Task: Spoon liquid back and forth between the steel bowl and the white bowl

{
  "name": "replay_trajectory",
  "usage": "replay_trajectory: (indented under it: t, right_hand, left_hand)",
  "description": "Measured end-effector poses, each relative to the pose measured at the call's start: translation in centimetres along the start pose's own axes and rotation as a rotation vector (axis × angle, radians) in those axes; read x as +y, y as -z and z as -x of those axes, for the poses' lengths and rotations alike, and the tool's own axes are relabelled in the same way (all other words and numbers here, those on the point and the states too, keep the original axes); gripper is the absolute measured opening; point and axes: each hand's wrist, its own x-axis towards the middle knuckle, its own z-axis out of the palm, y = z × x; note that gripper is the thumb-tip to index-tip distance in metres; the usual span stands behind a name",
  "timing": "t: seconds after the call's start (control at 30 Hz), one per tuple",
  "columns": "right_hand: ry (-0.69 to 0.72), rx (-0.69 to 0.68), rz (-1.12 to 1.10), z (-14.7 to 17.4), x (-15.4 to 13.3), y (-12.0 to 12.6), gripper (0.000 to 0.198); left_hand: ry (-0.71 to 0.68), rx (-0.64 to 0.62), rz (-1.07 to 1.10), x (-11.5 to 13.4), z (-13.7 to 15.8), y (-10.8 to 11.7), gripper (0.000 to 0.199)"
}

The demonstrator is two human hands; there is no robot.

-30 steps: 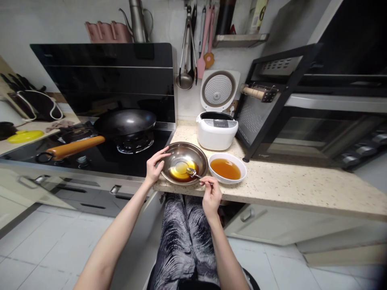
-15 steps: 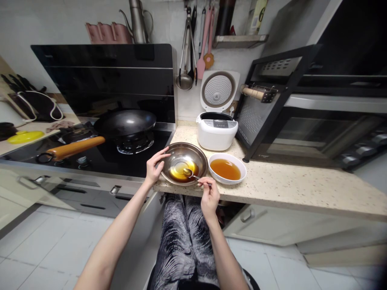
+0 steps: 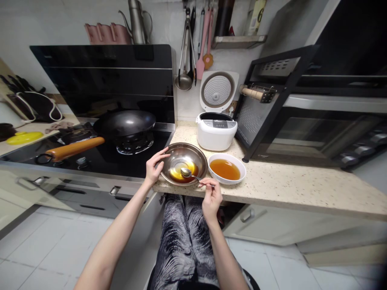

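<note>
As the spread left hand touches a steel bowl, the right hand grips a spoon, handle-end hidden.

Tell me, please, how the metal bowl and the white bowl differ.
The metal bowl is wider and shiny silver; the white bowl is smaller. The metal bowl holds a shallow pool; the white bowl is filled nearer its rim. A spoon reaches over the metal bowl, none over the white bowl. Both hold amber liquid.

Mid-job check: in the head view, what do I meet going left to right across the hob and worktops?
Yellow lid, wok, left hand, metal bowl, white bowl, oven.
</note>
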Motion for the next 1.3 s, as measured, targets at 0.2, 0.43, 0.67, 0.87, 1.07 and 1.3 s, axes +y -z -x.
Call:
replay_trajectory:
  t: [0.2, 0.43, 0.67, 0.87, 1.07, 1.3]
  right_hand:
    - [-0.015, 0.066, -0.023, -0.4, -0.6, 0.4, 0.021]
    - [-0.017, 0.141, -0.019, -1.0, -1.1, 1.1, 0.021]
    - [-0.007, 0.251, 0.005, -2.0, -1.5, 2.2, 0.022]
    - [0.021, 0.353, 0.027, -3.0, -1.8, 3.2, 0.02]
    - [0.028, 0.423, 0.08, -3.5, -1.5, 4.2, 0.021]
    - [0.055, 0.436, 0.14, -3.6, -0.7, 4.5, 0.021]
  left_hand:
    - [-0.007, 0.004, 0.003, -0.1, 0.0, -0.1, 0.037]
    - [-0.013, 0.003, 0.008, -0.1, 0.0, 0.0, 0.037]
    - [-0.018, 0.008, 0.024, 0.0, 0.0, -0.1, 0.036]
    - [-0.027, 0.006, 0.026, -0.2, 0.0, 0.0, 0.036]
    - [-0.016, 0.004, 0.02, -0.3, 0.1, 0.0, 0.036]
    - [-0.018, 0.008, 0.035, -0.2, 0.1, 0.0, 0.034]
